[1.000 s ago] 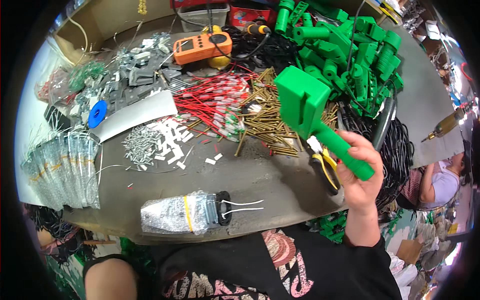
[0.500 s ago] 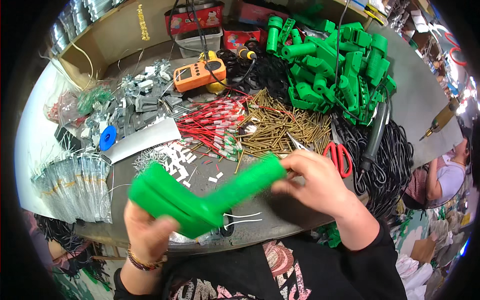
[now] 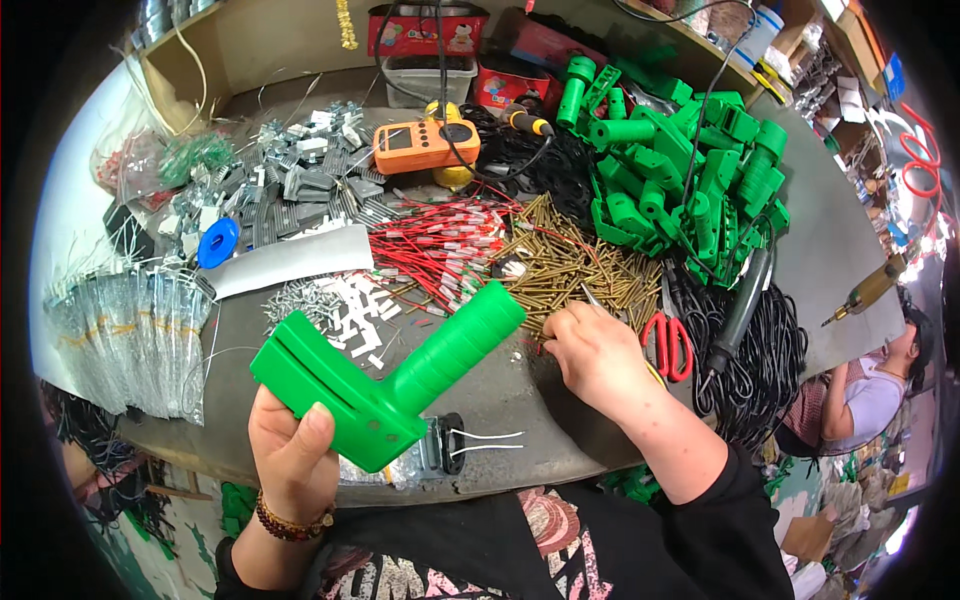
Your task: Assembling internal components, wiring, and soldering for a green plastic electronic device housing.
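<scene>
A green L-shaped plastic housing with a ribbed round handle is held up over the near part of the table. My left hand grips its wide end, thumb on the near face and fingers behind. My right hand is apart from the housing, at the near edge of a heap of thin brass-coloured rods. Its fingers are bent together; what is between them, if anything, is hidden. Just right of that hand lie red-handled scissors. Below the housing rests a small dark part with two white wires.
Several green housings are piled at the back right, above black cable coils and an electric screwdriver. Red wires, grey metal parts, an orange meter and a blue spool lie leftward. Another person sits far right.
My right hand has left the handle's end and moved down and slightly left to the brass-coloured rods. The housing, still in my left hand, has tilted so its handle points more upward.
</scene>
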Available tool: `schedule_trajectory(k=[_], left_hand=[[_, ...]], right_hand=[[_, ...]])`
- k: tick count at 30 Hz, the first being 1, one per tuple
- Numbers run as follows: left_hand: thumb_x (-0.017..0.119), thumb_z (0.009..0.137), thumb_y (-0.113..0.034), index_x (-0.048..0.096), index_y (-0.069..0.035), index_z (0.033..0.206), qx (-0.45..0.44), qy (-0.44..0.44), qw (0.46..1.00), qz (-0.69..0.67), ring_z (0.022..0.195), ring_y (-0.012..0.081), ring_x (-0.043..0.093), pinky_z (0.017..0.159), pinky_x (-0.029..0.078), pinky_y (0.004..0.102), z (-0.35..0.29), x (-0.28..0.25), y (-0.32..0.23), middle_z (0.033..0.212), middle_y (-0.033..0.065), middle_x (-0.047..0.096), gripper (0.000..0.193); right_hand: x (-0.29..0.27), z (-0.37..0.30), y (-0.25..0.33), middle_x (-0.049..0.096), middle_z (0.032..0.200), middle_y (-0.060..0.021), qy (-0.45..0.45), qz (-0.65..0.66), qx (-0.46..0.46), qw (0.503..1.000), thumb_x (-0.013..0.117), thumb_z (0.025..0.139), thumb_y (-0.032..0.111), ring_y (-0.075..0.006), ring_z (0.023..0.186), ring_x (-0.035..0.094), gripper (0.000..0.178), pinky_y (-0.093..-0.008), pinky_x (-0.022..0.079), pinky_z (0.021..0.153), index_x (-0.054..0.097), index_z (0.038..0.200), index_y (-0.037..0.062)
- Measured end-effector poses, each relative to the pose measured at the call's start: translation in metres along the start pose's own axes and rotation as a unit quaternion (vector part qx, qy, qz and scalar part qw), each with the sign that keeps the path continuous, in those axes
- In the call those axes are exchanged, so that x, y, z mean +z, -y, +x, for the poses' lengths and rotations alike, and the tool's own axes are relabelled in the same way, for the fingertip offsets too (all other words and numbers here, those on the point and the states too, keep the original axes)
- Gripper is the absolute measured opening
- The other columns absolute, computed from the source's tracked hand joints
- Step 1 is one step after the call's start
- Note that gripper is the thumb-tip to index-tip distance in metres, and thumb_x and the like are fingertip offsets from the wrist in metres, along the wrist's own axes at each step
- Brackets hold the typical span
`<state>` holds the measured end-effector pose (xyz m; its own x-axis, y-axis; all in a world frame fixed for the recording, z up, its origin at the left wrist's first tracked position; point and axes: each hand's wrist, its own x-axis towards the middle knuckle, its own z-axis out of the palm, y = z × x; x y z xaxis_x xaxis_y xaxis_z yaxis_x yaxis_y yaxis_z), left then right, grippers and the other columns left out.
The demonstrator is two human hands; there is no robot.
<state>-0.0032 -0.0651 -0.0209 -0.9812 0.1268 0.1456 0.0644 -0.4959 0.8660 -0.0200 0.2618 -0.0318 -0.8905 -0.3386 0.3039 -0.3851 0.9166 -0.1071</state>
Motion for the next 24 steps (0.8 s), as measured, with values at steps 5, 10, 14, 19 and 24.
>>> schedule_trajectory(k=[5, 10, 14, 19, 24], left_hand=[[0.072, 0.089, -0.013, 0.048, -0.004, 0.131, -0.047, -0.005, 0.996, -0.073, 0.108, 0.0236, 0.064, 0.095, 0.053, 0.0440, 0.003, 0.013, -0.001, 0.119, 0.0114, 0.062, 0.049], [0.075, 0.080, 0.001, 0.048, -0.002, 0.136, -0.098, -0.006, 0.983, -0.153, 0.111, 0.0243, 0.063, 0.102, 0.048, 0.0433, 0.001, 0.013, -0.003, 0.118, 0.0111, 0.063, 0.062], [0.070, 0.079, 0.011, 0.046, -0.002, 0.141, -0.167, 0.057, 0.960, -0.220, 0.112, 0.0228, 0.063, 0.104, 0.046, 0.0438, 0.005, 0.016, 0.002, 0.117, 0.0097, 0.064, 0.068], [0.076, 0.074, 0.015, 0.052, -0.003, 0.131, -0.172, 0.021, 0.958, -0.227, 0.110, 0.0184, 0.062, 0.094, 0.053, 0.0364, 0.008, 0.034, 0.015, 0.117, 0.0072, 0.061, 0.065], [0.081, 0.075, 0.008, 0.054, -0.001, 0.122, -0.112, 0.044, 0.981, -0.151, 0.103, 0.0141, 0.061, 0.090, 0.051, 0.0317, 0.001, 0.035, 0.020, 0.116, 0.0077, 0.058, 0.055]], right_hand=[[-0.004, 0.002, 0.003, 0.058, 0.087, -0.0103, 0.032, -0.006, 0.026, 0.999, 0.071, 0.080, 0.004, -0.0333, 0.086, 0.061, 0.019, -0.0429, 0.050, 0.074, 0.058, 0.093, 0.0080], [-0.012, 0.009, 0.003, 0.059, 0.088, -0.0110, -0.051, 0.027, -0.009, 0.998, 0.071, 0.076, 0.003, -0.0319, 0.085, 0.060, 0.019, -0.0409, 0.049, 0.074, 0.058, 0.089, 0.0051], [-0.040, 0.012, 0.033, 0.064, 0.098, -0.0096, -0.073, 0.420, 0.096, 0.900, 0.069, 0.087, -0.001, -0.0232, 0.093, 0.062, 0.017, -0.0341, 0.049, 0.083, 0.064, 0.103, 0.0002], [-0.054, 0.001, 0.080, 0.065, 0.104, -0.0139, -0.107, 0.718, 0.035, 0.687, 0.070, 0.090, -0.002, -0.0205, 0.097, 0.063, 0.019, -0.0334, 0.051, 0.087, 0.058, 0.105, -0.0002], [-0.048, 0.005, 0.092, 0.065, 0.105, -0.0150, -0.117, 0.690, 0.035, 0.714, 0.069, 0.090, -0.004, -0.0212, 0.101, 0.064, 0.018, -0.0348, 0.051, 0.091, 0.058, 0.104, -0.0002]])
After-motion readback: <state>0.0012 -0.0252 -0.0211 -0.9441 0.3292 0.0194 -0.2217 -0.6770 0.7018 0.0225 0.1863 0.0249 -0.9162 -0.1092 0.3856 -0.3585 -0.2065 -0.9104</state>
